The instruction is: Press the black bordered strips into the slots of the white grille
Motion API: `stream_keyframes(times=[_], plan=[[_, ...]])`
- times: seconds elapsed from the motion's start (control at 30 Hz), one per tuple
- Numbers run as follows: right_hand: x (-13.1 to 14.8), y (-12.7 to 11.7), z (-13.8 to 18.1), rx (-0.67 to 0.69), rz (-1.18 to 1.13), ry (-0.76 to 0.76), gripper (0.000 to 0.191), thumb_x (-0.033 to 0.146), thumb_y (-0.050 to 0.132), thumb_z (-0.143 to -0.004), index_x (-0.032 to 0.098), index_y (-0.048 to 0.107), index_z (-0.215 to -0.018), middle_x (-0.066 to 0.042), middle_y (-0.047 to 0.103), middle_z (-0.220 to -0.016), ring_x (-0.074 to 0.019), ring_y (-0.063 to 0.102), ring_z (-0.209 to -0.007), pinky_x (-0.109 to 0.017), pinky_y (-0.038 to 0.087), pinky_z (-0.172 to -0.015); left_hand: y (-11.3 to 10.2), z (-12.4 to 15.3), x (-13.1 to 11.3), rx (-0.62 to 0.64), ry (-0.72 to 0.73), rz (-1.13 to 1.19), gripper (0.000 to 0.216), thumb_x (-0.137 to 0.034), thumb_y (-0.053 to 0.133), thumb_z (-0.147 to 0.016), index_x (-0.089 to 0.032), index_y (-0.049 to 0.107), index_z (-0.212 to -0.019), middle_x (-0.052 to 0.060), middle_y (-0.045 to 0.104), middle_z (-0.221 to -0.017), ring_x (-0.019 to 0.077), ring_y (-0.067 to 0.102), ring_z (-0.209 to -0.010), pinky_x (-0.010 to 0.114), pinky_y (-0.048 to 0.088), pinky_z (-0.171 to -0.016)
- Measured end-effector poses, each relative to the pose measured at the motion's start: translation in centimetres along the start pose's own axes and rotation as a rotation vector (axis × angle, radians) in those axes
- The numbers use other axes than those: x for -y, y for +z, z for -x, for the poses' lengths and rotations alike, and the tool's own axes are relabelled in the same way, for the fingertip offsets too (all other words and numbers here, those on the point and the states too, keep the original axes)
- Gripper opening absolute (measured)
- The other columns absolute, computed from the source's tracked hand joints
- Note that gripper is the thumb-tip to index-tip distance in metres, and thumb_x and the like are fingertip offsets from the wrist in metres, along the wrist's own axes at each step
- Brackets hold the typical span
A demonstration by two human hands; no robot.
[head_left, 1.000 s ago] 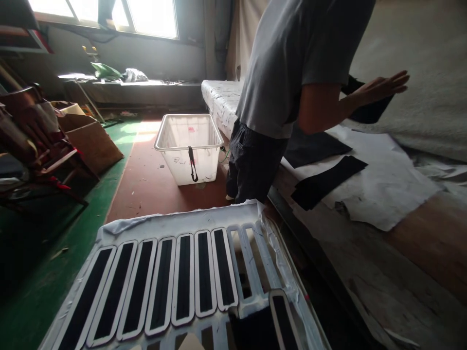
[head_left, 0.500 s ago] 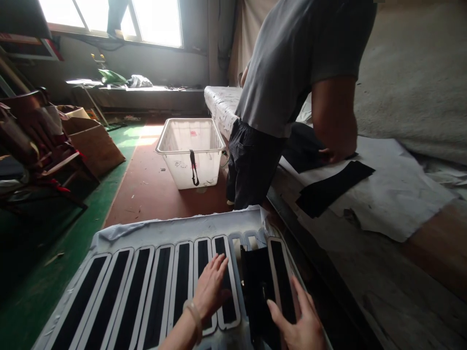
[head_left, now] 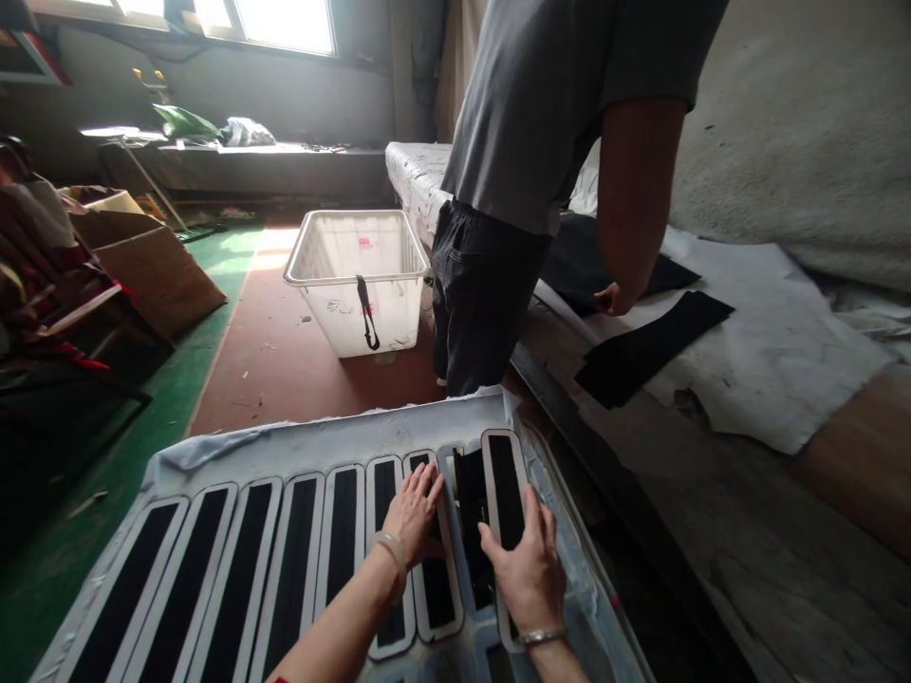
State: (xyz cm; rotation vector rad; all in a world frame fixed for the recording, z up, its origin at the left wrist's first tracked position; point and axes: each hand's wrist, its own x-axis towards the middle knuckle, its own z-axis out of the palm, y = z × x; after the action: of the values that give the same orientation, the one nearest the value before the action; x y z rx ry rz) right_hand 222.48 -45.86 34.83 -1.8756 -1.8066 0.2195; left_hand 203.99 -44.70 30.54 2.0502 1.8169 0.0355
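My right hand (head_left: 532,579) is closed round the long sides of a narrow, round-cornered pale frame (head_left: 504,470) with a black centre strip. Thumb is on its left edge, fingers on its right. Partly under and left of this frame lies a dark panel (head_left: 470,498); how the two are joined cannot be made out. My left hand (head_left: 411,517) lies with fingers outstretched over the top of another such frame (head_left: 439,598), the rightmost in a row. Several like frames (head_left: 295,550) lie side by side to its left on a cloth-edged table (head_left: 242,451).
Ahead on the floor stands a white plastic bin (head_left: 334,313) with a black strap. A co-worker in a grey shirt (head_left: 527,123) bends over a side table with black cloth pieces (head_left: 651,346) on white sheeting (head_left: 769,323). At left are a cardboard box (head_left: 157,275) and a wooden chair (head_left: 57,285).
My right hand has moved left and forward with the held frame, which now overlaps more of the dark panel. My left hand has shifted slightly. The co-worker's hand has moved left; the view has shifted.
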Motion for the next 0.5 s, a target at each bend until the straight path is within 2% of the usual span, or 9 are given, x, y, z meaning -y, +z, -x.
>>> stream_keyframes(times=[0.13,0.27,0.33,0.5], plan=[[0.3,1.1,1.7,0.021,0.146,-0.008,0.074,0.038,0.06,-0.082,0.013,0.027,-0.143,-0.014,0.044,-0.132,-0.0284,0.057,-0.107,-0.033,0.054,-0.067,0.5,-0.3,0.1,-0.077,0.046,0.044,0.097,-0.053,0.073,-0.066,-0.012,0.033,-0.144,0.015,0.022,-0.154,0.0293,0.016,-0.143,0.042,0.019,-0.118],[0.2,2.8,2.6,0.105,0.151,-0.013,0.07,0.031,0.061,-0.083,0.011,0.028,-0.141,-0.015,0.045,-0.13,-0.0274,0.059,-0.104,-0.032,0.054,-0.07,0.5,-0.5,0.1,-0.156,0.043,0.071,0.069,-0.042,0.065,-0.076,-0.011,0.046,-0.134,0.014,0.037,-0.148,0.028,0.027,-0.14,0.039,0.025,-0.116],[0.4,3.7,2.3,0.147,0.133,-0.005,0.068,0.028,0.058,-0.085,0.01,0.026,-0.142,-0.016,0.044,-0.13,-0.0287,0.058,-0.105,-0.035,0.053,-0.072,0.4,-0.6,0.2,-0.194,0.039,0.075,0.06,-0.036,0.062,-0.078,-0.012,0.047,-0.132,0.013,0.042,-0.144,0.027,0.032,-0.137,0.039,0.027,-0.116],[1.2,5.2,0.8,0.26,0.052,-0.058,0.068,0.021,0.057,-0.084,0.007,0.024,-0.143,-0.018,0.042,-0.13,-0.0296,0.056,-0.109,-0.036,0.051,-0.084,0.9,-0.9,0.7,-0.256,0.029,0.082,0.061,-0.02,0.056,-0.08,-0.013,0.038,-0.138,0.01,0.047,-0.14,0.0236,0.039,-0.132,0.037,0.032,-0.113]])
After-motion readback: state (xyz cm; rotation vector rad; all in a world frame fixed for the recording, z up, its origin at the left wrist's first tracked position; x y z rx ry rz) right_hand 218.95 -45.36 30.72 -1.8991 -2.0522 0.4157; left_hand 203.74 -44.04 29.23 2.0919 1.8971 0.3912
